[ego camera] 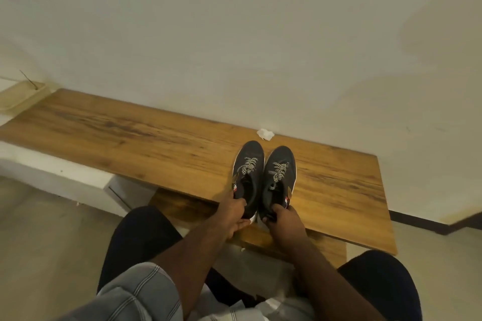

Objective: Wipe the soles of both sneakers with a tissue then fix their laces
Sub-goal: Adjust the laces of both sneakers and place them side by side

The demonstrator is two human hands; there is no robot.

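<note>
The sneakers stand upright side by side, touching, on the wooden bench near its front edge, toes pointing toward the wall. The left sneaker and the right sneaker are dark with black-and-white patterned laces lying across their tongues. The left hand grips the heel of the left sneaker, fingers curled round the back of it and the thumb near the collar. The right hand grips the heel of the right sneaker the same way, its fingers hooked over the heel rim. A crumpled white tissue lies on the bench just beyond the toes, close to the wall, apart from both hands.
</note>
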